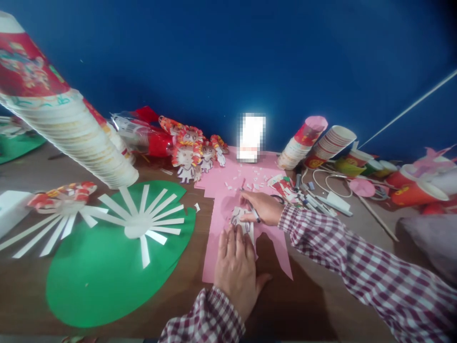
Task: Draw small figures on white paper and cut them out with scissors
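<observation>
My left hand [237, 267] lies flat, fingers stretched forward and thumb out to the side, over the lower part of a small white paper piece [246, 224] with dark drawn lines. My right hand [263, 208] is closed around a slim pen [254, 213] just above that piece; which end is its tip is hard to make out. Beneath them is a pink paper sheet [214, 238] with stepped, cut edges. Small white paper scraps [255, 176] are scattered on it beyond my hands.
Left stand a tall paper cup stack [71, 128] and green card [103, 286] under a fan of white strips [144, 228]. Paper figures [191, 152] and a bright blurred screen [251, 138] stand at the back. Right are markers [314, 200], cup stacks [303, 143] and a stick [378, 219].
</observation>
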A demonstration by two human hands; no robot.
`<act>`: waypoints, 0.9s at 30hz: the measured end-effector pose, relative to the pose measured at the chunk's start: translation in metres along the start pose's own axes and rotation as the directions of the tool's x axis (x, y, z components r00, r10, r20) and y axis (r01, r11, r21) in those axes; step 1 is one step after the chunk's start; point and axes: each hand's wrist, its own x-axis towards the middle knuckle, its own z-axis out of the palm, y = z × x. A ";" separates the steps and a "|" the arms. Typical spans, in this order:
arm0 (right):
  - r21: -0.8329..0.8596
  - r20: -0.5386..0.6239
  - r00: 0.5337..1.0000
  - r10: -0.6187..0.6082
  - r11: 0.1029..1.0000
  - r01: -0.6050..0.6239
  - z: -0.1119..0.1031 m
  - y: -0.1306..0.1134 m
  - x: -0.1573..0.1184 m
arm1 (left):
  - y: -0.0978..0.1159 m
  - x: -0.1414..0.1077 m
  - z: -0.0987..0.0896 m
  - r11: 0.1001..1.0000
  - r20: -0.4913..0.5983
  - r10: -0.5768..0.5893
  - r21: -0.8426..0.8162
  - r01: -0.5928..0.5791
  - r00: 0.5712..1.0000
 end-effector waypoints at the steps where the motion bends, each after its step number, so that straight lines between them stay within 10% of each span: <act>1: 0.001 0.002 1.000 0.003 1.000 -0.003 0.000 0.000 0.000 | 0.000 0.000 0.000 1.000 0.000 -0.001 0.000 0.001 1.000; 27: -0.022 0.024 0.998 0.062 0.998 -0.061 -0.003 -0.003 0.002 | -0.006 0.003 0.000 0.996 0.013 -0.029 -0.084 0.030 0.999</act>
